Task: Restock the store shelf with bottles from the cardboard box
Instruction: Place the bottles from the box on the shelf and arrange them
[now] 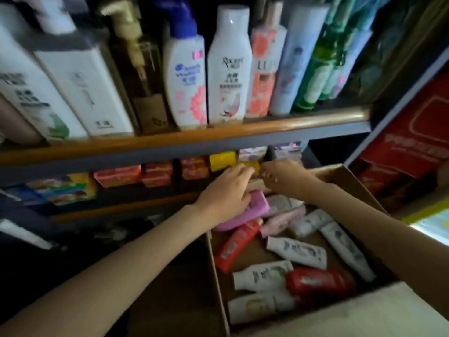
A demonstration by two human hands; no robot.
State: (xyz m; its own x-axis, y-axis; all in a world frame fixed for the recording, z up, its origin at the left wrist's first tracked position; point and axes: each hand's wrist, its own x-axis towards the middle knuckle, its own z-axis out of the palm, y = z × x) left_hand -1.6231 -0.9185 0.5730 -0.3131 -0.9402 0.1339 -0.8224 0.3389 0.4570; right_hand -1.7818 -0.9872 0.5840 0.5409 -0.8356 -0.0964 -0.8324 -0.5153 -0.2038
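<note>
An open cardboard box (pixel 216 271) sits below the shelf, holding several lying bottles: white ones (pixel 297 252), a red bottle (pixel 318 282), a red tube (pixel 234 246) and a pink-purple bottle (pixel 245 215). My left hand (pixel 228 188) reaches over the box's far end, its fingers curled over the top of the pink-purple bottle. My right hand (pixel 284 177) is beside it at the box's far edge, fingers bent down; what it touches is hidden. The upper shelf (pixel 194 139) carries a row of upright bottles, among them a white one (pixel 229 69).
Below the upper shelf's rail, a lower shelf holds red, yellow and orange soap packs (pixel 158 173). A red carton (pixel 418 132) stands at the right. The box's near flap (pixel 352 317) is at the bottom right. The floor at the left is dark.
</note>
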